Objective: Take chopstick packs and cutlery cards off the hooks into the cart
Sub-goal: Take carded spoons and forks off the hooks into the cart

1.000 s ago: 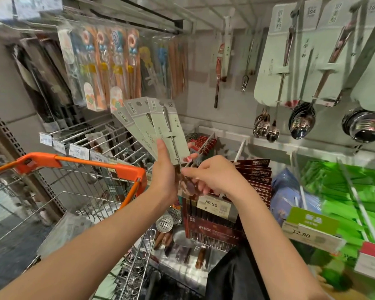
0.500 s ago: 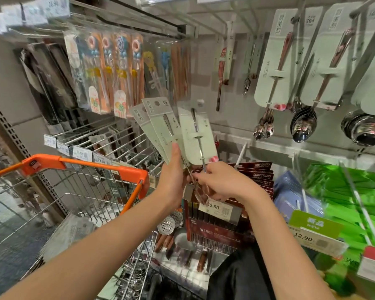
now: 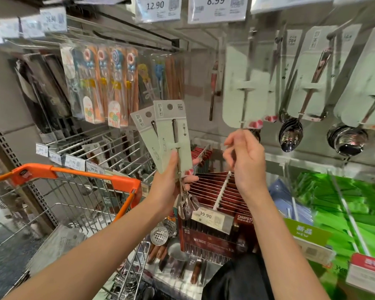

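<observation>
Cutlery cards (image 3: 172,135), two pale green ones fanned slightly apart, stand upright in my left hand (image 3: 171,180). Thumb lies across the front of the nearer card, the fingers (image 3: 191,179) curl round from behind and clamp both cards near their lower ends. The metal utensils fixed to the cards hang below that hand, their bowls (image 3: 187,205) dangling over a price tag reading 39.90. That forearm rises from lower left, wrist bent back a little.

My right hand (image 3: 246,159) is raised just to the right, palm turned toward me, reaching up under a hanging card (image 3: 245,89) on the rack. Its fingers are curled with the tips close together at the lower end of that card's utensil; blur keeps me from telling whether they pinch it or only touch it.

Behind and left of the held cards hang clear chopstick packs (image 3: 108,83) with cartoon toppers. Below the hands sits a row of dark red chopstick boxes (image 3: 212,187) on a white hook. Spoons on more pale cards (image 3: 290,135) hang at right. The cart (image 3: 78,176), wire with an orange handle, stands at lower left, well below the held cards.
</observation>
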Tool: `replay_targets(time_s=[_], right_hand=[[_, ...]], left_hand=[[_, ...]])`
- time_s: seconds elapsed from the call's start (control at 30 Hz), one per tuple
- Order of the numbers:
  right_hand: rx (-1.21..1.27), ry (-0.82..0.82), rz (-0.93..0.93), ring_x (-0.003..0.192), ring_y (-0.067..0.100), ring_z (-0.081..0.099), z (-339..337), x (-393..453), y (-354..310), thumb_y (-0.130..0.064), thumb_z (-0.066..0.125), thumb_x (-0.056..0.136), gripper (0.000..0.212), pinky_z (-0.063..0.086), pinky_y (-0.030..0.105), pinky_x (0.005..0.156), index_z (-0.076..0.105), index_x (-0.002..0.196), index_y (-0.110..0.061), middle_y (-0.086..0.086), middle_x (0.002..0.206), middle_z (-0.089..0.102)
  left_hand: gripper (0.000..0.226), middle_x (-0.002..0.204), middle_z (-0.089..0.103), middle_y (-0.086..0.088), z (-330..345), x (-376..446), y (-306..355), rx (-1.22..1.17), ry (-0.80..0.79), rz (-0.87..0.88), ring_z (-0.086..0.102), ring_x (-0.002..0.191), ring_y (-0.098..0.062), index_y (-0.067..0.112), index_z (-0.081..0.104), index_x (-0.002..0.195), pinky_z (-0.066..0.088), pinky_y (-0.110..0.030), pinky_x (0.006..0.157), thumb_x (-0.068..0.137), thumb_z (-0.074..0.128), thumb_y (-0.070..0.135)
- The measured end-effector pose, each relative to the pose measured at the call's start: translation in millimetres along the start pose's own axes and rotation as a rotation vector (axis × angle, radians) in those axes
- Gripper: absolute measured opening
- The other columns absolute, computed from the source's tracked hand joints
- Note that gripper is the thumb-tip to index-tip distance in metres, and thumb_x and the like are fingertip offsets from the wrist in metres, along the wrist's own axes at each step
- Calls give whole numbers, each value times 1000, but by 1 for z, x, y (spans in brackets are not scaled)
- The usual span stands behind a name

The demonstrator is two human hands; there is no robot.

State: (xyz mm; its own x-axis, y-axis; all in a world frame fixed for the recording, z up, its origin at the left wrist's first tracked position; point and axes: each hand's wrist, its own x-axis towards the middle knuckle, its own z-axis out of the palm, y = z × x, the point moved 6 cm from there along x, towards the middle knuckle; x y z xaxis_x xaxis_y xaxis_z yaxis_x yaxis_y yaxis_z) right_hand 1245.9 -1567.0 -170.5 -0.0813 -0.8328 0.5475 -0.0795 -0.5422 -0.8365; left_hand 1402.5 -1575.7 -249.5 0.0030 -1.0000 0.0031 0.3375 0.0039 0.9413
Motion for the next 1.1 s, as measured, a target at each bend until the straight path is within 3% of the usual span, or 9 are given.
replay_targets(time_s=[0.2,0.33,0.5,0.63,0.67,0.8,0.9,1.0,1.1], right_hand=[[-56,187,-106,42,2,33,-12,-4,-4,-15,33,104,36,28,16,44,51,73,-21,-4,49,37],[-49,285,-71,43,2,34,-19,-3,2,-14,33,104,36,29,15,44,48,72,-21,-2,52,39],[-107,281,39,42,3,36,-26,2,13,-21,33,104,38,32,14,45,49,70,-18,0,51,41],[-148,296,210,47,7,44,-39,11,26,-36,35,103,40,36,24,54,54,73,-17,-2,52,50],[-144,273,272,46,9,45,-42,14,30,-40,35,102,40,35,27,55,55,77,-17,-2,52,53],[-318,8,561,33,12,45,-41,10,45,-50,26,101,52,33,23,41,55,96,-7,10,59,68],[-490,-248,714,36,15,44,-31,-7,59,-47,28,102,56,31,20,34,59,89,-3,11,59,67],[-506,-420,728,33,12,43,-12,-16,62,-42,37,101,49,30,18,33,60,80,-4,5,48,62],[-487,-600,715,35,11,48,11,-23,58,-49,40,98,53,32,18,36,61,77,-5,4,51,63]], left_hand=[[52,63,57,0,3,-4,0,-18,-36,9,48,47,-7,0,66,113,36,-17,45,88,49,43],[48,73,58,-9,3,-2,-1,-78,-56,5,48,48,-8,4,73,101,38,-18,44,88,50,43],[63,61,51,1,5,-2,-2,-86,-78,-26,46,47,-7,-2,67,111,37,-17,42,85,46,52],[55,85,62,-11,8,-5,1,-118,-104,-18,47,49,-7,18,78,95,34,-18,43,95,36,54],[55,90,65,-12,8,-5,1,-126,-107,-22,47,49,-7,21,78,96,34,-18,43,96,33,54],[71,70,63,-1,10,-6,0,-131,-134,-77,47,50,-6,5,65,118,34,-17,43,93,28,60],[71,98,63,-17,9,-5,-1,-175,-126,-80,49,53,-10,16,76,102,35,-19,43,94,23,63],[61,113,69,-17,8,-3,-1,-183,-97,-76,61,57,-13,18,57,127,45,-20,44,98,21,58],[52,114,70,-14,7,-3,1,-166,-52,-43,69,65,-15,16,49,133,53,-22,49,102,22,48]])
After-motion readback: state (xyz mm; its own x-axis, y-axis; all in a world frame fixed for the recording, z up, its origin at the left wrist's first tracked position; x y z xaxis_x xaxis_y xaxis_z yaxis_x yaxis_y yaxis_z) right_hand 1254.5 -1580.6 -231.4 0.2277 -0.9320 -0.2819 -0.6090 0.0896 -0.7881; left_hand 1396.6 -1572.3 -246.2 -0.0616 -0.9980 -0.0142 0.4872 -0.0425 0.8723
